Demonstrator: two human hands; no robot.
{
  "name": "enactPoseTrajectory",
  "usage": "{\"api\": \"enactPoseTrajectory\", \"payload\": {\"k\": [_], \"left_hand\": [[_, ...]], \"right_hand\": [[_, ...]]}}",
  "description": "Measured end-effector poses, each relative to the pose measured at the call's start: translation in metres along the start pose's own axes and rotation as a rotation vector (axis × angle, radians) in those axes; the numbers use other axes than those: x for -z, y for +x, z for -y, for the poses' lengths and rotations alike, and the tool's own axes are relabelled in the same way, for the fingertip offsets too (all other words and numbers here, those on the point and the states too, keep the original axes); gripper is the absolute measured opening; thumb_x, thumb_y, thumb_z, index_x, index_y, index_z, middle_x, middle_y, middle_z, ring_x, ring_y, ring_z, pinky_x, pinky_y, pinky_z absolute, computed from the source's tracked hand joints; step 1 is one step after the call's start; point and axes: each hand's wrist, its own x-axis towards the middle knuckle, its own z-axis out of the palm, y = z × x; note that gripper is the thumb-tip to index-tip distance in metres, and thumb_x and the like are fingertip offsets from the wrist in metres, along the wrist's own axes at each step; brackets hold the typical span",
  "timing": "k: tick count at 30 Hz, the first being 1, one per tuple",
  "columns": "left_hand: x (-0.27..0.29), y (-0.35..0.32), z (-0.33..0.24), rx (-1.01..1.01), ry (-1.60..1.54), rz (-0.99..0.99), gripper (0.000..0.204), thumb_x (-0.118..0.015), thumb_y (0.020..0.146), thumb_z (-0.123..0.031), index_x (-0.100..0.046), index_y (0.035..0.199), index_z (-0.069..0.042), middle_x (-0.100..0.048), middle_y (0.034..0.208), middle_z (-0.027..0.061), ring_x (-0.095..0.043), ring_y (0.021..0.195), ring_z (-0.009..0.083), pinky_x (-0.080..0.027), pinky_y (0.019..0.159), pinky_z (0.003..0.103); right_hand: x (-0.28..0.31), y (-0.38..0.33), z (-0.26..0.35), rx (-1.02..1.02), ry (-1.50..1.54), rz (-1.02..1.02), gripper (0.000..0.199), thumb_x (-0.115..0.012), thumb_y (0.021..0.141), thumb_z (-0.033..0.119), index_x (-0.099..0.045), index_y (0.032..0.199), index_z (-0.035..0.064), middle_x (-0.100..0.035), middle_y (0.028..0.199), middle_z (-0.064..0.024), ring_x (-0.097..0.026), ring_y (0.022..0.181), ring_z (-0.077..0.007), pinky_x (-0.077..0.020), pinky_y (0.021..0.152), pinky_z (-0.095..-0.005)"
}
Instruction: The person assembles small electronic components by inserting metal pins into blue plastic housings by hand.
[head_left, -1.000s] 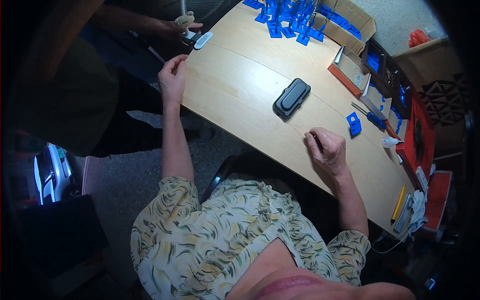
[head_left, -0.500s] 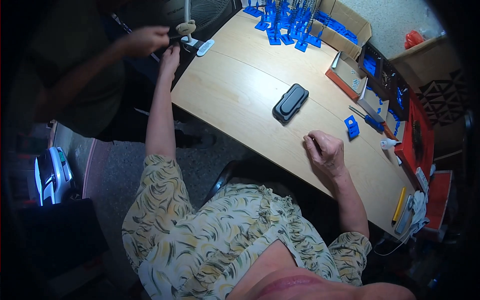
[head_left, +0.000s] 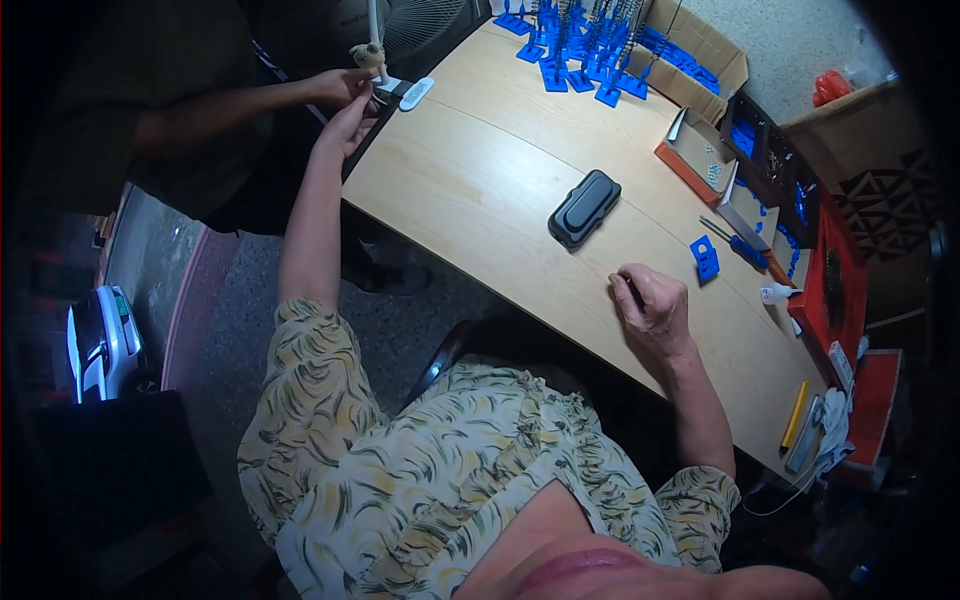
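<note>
My left hand [head_left: 348, 128] reaches out to the table's far left corner, beside the clamp-like base of a white pole [head_left: 380, 72]. Its fingers are bent together there; what they grip is hidden. A co-worker's hand [head_left: 343, 88] meets it at the same spot, touching or nearly touching my fingertips. My right hand [head_left: 655, 310] rests closed on the table near the front edge, with a small dark thing showing between thumb and fingers, too little of it visible to name. Beyond that hand lie a black oblong case [head_left: 584, 208] and a blue plastic plate with holes [head_left: 704, 258].
Blue stands with upright coils [head_left: 575, 60] crowd the table's back. A cardboard box [head_left: 690, 50] and small trays [head_left: 697, 155] of parts line the right, near a screwdriver [head_left: 735, 243], a white bottle [head_left: 776, 292] and a yellow tool [head_left: 796, 414]. A fan [head_left: 425, 25] stands behind the corner.
The co-worker's hand has come right and down to the pole's base, meeting my left hand. My left hand has shifted slightly right and nearer. My right hand stays put.
</note>
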Motion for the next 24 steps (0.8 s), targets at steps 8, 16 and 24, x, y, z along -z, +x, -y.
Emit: {"api": "enactPoseTrajectory", "payload": {"k": [8,16,24], "left_hand": [[0.011,-0.066,-0.004,-0.089,0.527,0.069,0.046,-0.061,0.100,-0.051,-0.071,0.117,-0.009,-0.074,0.099,0.0017,-0.068,0.082,0.0100,-0.054,0.075,0.025],[0.045,-0.113,-0.010,-0.105,0.463,-0.018,0.044,-0.067,0.099,-0.041,-0.070,0.122,-0.004,-0.075,0.109,0.0037,-0.069,0.091,0.0085,-0.055,0.079,0.022],[0.057,-0.130,0.010,-0.162,0.396,-0.095,0.040,-0.068,0.099,-0.039,-0.070,0.123,-0.006,-0.075,0.107,0.0022,-0.068,0.088,0.0051,-0.053,0.074,0.019]], "right_hand": [[0.000,0.000,0.002,0.007,0.010,0.005,0.010,-0.074,0.087,0.009,-0.066,0.084,0.0034,-0.067,0.072,-0.0130,-0.068,0.062,-0.0289,-0.0525,0.058,-0.0376],[0.001,-0.004,0.006,-0.038,0.019,0.008,0.010,-0.073,0.087,0.009,-0.066,0.083,0.0034,-0.067,0.071,-0.0136,-0.067,0.061,-0.0296,-0.0519,0.057,-0.0376],[0.000,0.002,0.005,-0.050,0.023,0.011,0.010,-0.072,0.088,0.009,-0.066,0.083,0.0030,-0.066,0.071,-0.0140,-0.067,0.062,-0.0303,-0.0516,0.057,-0.0383]]}}
